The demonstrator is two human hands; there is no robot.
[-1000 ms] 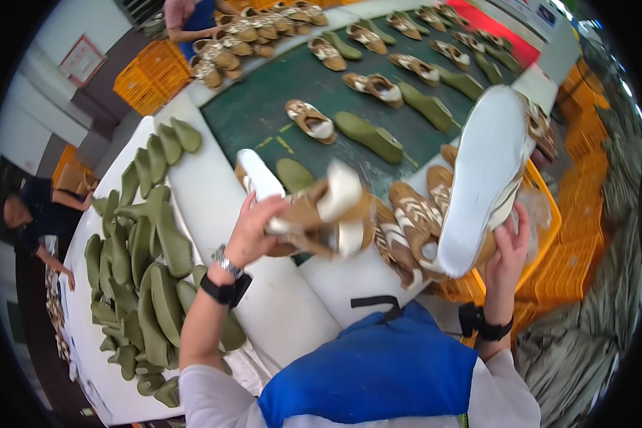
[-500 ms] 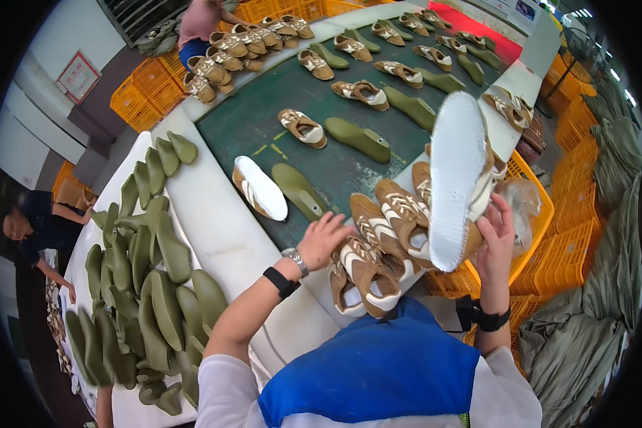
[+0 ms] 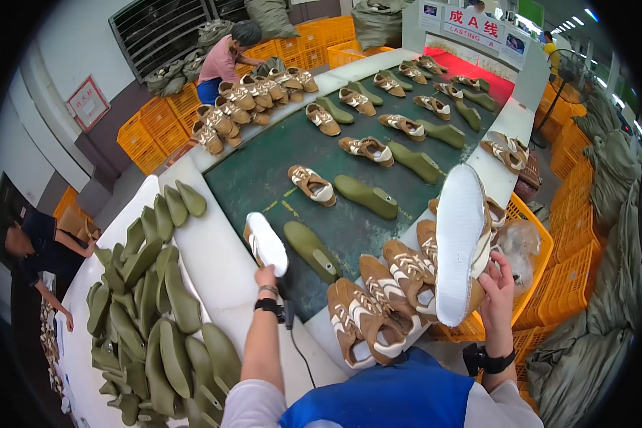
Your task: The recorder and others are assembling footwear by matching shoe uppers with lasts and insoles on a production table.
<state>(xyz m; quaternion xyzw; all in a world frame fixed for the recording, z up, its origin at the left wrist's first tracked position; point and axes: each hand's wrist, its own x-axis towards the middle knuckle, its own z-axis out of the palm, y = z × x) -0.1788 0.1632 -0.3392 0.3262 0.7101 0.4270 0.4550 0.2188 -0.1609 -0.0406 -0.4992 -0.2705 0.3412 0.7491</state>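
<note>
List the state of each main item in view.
Brown-and-white shoe, raised, white sole facing camera.
Right hand, closed on that shoe.
White-soled brown shoe at left, sole showing.
Left hand, at its near end, grip unclear.
Near row of brown-and-white shoes, side by side, uppers showing.
Olive-green foot-shaped forms at left, heaped.
Orange slatted plastic crates, stacked.

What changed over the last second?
Left hand let go of the footwear it carried (blurred) at the near end of the shoe row, then moved forward-left and now grips the near end of the belt shoe. The camera view shifted too.
Unchanged: right hand holding its shoe sole out; green last beside the belt shoe.
</note>
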